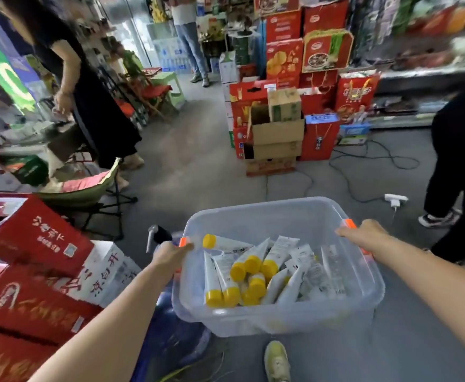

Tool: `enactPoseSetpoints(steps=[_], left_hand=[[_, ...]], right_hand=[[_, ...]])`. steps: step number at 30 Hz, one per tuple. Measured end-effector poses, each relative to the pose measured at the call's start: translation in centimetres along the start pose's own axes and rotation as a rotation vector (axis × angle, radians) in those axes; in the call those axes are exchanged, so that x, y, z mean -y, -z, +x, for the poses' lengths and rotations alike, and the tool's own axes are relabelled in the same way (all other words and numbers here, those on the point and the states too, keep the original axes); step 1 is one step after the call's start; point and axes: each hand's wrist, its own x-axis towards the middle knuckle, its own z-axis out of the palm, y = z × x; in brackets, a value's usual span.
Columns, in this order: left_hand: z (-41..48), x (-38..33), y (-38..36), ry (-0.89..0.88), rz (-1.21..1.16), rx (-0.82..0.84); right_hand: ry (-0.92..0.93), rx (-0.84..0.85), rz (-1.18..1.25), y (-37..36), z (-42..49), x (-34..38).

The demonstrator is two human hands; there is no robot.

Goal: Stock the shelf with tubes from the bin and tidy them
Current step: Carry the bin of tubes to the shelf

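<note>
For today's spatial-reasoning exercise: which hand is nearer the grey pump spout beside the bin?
Left. The left hand grips the left handle of the bin, right beside the pump spout; the right hand holds the opposite handle, across the bin.

The tubes (253, 274) lie in the bin (278, 321). The left hand (172, 255) grips the bin rim at 9 o'clock, and the right hand (362, 234) grips it at 3 o'clock. On the floor (198, 166), stacked cartons (278, 139) stand at 12 o'clock, a folding chair (88, 194) at 10 o'clock and a power strip (395, 199) at 2 o'clock.

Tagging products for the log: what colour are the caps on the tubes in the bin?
Yellow caps, best seen in the head view.
</note>
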Motion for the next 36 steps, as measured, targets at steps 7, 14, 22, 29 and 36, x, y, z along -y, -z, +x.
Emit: enactPoseSetpoints(steps=[7, 14, 22, 29, 36], left_hand=[[10.9, -14.1, -7.5, -0.023, 0.045, 0.144], [20.5, -28.4, -14.1, -0.126, 0.098, 0.169], [31.3, -44.7, -22.6, -0.149, 0.104, 0.245], [39.5, -59.0, -29.2, -0.185, 0.098, 0.326], [50.6, -75.5, -39.3, -0.306, 0.169, 0.403]], right_hand=[[-0.095, -0.134, 0.062, 6.3, 11.7, 2.1], [-0.189, -0.226, 0.121, 12.5, 24.0, 5.7], [-0.238, -0.196, 0.163, 19.9, 41.0, 10.3], [-0.29, -0.243, 0.181, 26.4, 54.6, 14.5], [-0.339, -0.3, 0.17, 33.8, 69.9, 18.0]])
